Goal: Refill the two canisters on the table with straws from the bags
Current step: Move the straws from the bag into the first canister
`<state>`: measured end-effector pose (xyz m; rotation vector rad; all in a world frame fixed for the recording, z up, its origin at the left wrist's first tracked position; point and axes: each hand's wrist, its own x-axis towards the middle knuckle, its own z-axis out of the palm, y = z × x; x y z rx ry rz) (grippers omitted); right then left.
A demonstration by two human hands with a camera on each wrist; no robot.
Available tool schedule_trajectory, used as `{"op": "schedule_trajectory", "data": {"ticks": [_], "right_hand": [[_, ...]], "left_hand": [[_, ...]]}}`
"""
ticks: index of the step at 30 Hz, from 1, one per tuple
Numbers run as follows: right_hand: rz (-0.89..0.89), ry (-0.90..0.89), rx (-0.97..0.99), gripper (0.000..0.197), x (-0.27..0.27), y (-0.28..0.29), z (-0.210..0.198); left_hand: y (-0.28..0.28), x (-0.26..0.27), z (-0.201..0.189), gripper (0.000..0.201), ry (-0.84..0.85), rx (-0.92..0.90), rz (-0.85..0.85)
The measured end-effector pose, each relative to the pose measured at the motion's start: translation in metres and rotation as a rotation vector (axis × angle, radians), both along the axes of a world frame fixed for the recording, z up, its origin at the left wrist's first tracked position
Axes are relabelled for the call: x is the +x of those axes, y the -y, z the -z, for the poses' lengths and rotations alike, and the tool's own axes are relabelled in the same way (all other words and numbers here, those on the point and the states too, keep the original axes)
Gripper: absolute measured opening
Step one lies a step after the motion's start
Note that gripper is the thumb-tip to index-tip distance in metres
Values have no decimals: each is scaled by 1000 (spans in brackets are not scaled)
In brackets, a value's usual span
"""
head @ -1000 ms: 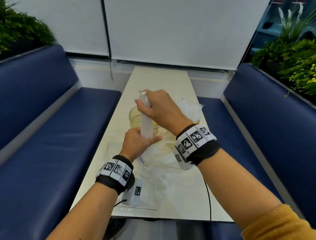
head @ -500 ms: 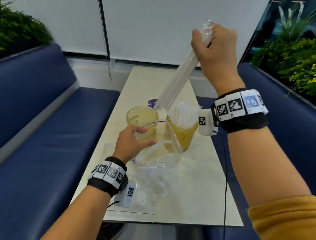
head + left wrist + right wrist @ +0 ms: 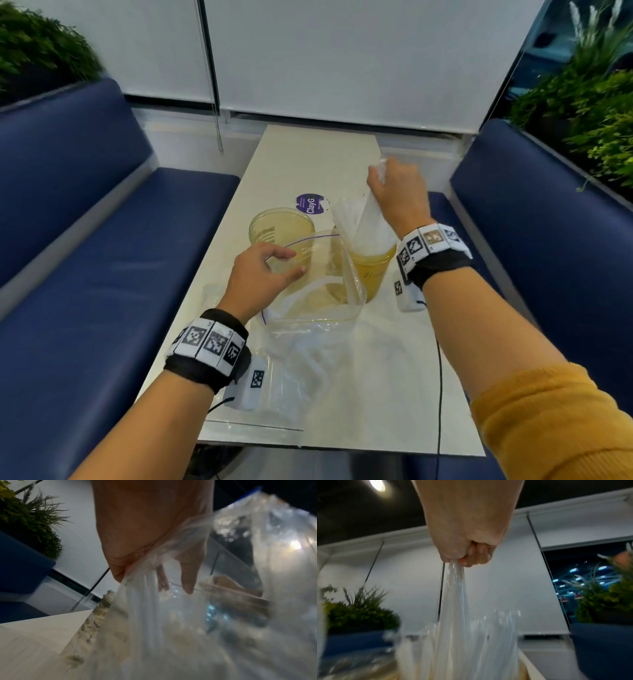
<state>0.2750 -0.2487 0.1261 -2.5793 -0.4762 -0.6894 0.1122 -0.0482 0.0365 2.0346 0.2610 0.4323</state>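
Two yellowish clear canisters stand mid-table. The left canister [image 3: 274, 228] looks empty. The right canister [image 3: 373, 274] holds several clear straws. My right hand [image 3: 394, 192] grips a bundle of straws [image 3: 363, 222] by its top, and the lower ends stand inside the right canister. In the right wrist view my right hand [image 3: 471, 555] is a fist round the straws [image 3: 457, 601]. My left hand [image 3: 263, 274] holds the rim of an open clear zip bag [image 3: 322, 308] in front of the canisters. The bag [image 3: 188, 628] drapes over my left hand [image 3: 150, 534] in the left wrist view.
A purple round sticker [image 3: 310, 204] lies on the pale table [image 3: 308, 154] behind the canisters. Another flat clear bag [image 3: 274, 394] lies near the front edge. Blue benches [image 3: 102, 240] flank the table, with plants behind them. A black cable [image 3: 439, 377] hangs below my right arm.
My right hand pulled the straw bundle up out of the bag, swung it high to the right, then lowered it into the right canister. My left hand kept hold of the bag.
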Motion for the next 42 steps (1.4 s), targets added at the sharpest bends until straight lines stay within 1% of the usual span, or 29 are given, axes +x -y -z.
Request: {"op": "schedule_trajectory", "data": {"ticks": [3,6,8,10,11,13,15,16,17,19,20,21,22,23,25,27,28,30,32,33,35,36,37,39,40,42], "right_hand": [[45,-65,-72,38,-4,-4,37],[111,-94,-142,38,-4,-3,62],[161,-94,-182,38,-2,-1,66],[180,-42,-164,37,3,0,63],[155,1,-145,41,6,1,59],[44,108,-124,52,16,1,52],[-36,140,-193,48,25,-2,52],[-43,105,-267,45,28,-2,55],[-42,34,-354,44,30,-2,62],[-33,-132,-512,48,31,2,76],[-30,-182,-563,51,30,4,81],[-32,-185,-577,51,29,5,80],[-43,-154,-548,50,27,5,75],[-60,-107,-474,47,23,4,67],[-127,3,-259,39,8,0,40],[-244,73,-70,29,-19,-10,9],[-312,84,-51,29,-34,-18,-3],[-453,64,-95,35,-63,-36,-16],[-533,-70,-188,37,-86,-49,-14],[-542,-187,-280,36,-95,-53,-9],[-500,-469,-533,27,-108,-59,6],[-482,-571,-637,20,-112,-61,16],[-483,-638,-691,19,-116,-64,27],[-524,-731,-698,36,-121,-71,44],[-556,-772,-674,41,-123,-74,48],[-624,-868,-633,38,-127,-79,52]], "left_hand": [[3,3,-3,25,8,-22,1],[4,3,-7,21,11,-27,9],[4,3,-8,19,5,-29,11],[4,1,-8,18,7,-34,12],[4,1,-9,17,7,-42,13],[4,-1,-11,15,4,-47,16],[4,-3,-13,14,-7,-38,31],[3,-4,-14,15,-15,-36,46],[2,-5,-14,19,-23,-37,64],[0,-8,-16,31,-43,-41,108],[-1,-10,-17,36,-51,-40,134],[-2,-12,-18,40,-59,-38,156],[-3,-13,-18,43,-69,-32,175],[-5,-13,-18,45,-83,-21,194],[-8,-14,-16,48,-100,16,231],[-10,-14,-16,45,-96,42,245],[-10,-14,-17,39,-89,43,241],[-10,-15,-20,28,-91,16,227],[-10,-15,-22,36,-96,-45,207],[-10,-16,-23,41,-94,-62,200],[-9,-18,-22,46,-85,-58,210],[-9,-19,-20,47,-81,-62,222],[-10,-19,-19,48,-82,-75,234],[-9,-20,-18,48,-85,-98,252],[-8,-20,-18,48,-84,-96,257],[-8,-23,-20,46,-81,-91,266]]}}
